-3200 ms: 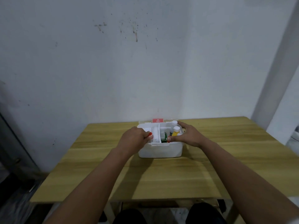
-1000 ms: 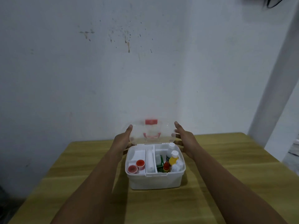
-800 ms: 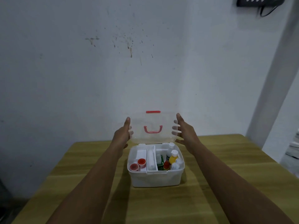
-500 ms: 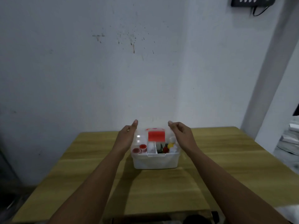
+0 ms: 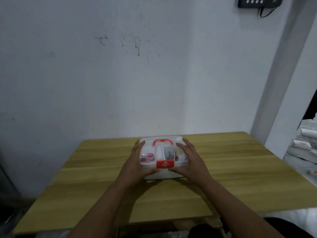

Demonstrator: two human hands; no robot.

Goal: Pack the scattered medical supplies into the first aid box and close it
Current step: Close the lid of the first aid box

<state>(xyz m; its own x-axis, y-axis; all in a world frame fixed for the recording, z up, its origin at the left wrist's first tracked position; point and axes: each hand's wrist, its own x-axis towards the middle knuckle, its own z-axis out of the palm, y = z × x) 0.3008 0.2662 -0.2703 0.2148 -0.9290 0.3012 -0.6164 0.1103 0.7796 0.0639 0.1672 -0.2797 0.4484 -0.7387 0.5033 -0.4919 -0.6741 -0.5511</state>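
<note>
Lid (image 5: 163,150) now down, hands atop.

A wooden table (image 5: 223,169) carries only the white first aid box (image 5: 163,176)

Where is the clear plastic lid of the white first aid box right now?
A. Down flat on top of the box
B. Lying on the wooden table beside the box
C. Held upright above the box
A: the clear plastic lid lies flat on the white first aid box, its red handle on top, with the left hand and right hand resting on it.
</note>
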